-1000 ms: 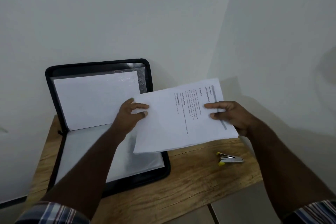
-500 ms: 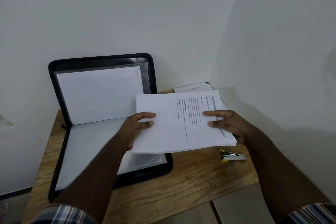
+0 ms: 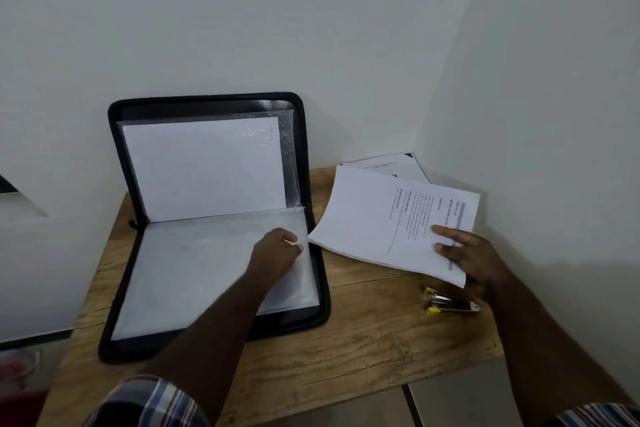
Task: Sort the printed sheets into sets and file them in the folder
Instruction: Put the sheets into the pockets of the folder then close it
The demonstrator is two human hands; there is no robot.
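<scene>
Sheets (image 3: 374, 218) in right hand (image 3: 474, 253); folder (image 3: 214, 218) open on wooden table (image 3: 363, 350), white corner.

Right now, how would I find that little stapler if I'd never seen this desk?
Start at the wooden table in the corner and find the open black folder leaning on the wall. Go right, past the folder, to the right hand holding a stack of printed sheets. Just below that stack lies the stapler, the only small metal thing there, silver with yellow ends.
</scene>
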